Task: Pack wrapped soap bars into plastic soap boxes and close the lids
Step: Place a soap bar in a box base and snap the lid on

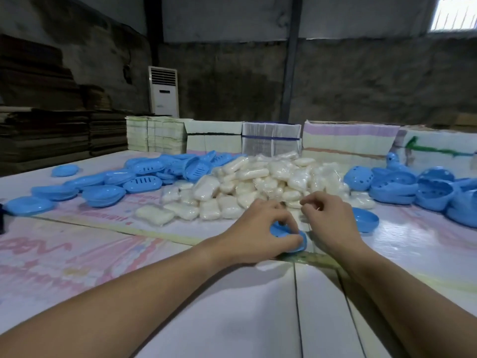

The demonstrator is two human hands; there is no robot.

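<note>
The left hand (260, 228) holds a blue soap box (289, 240) on the table (232, 306). Its thumb and fingers curl round the box, which sits low and flat just under the hand. The box looks longer from left to right, but the hand hides most of it, so I cannot tell if a soap is inside.

The right hand (327, 218) is just beside the left one. Its fingers are curled in a pinch, but I cannot tell if they hold anything.

The pile of wrapped soap bars (258, 182) lies straight ahead, just past both hands. The right hand is nearer to it, so it looks best placed to pick the next soap. A blue lid (365, 222) lies just right of the right hand.
</note>
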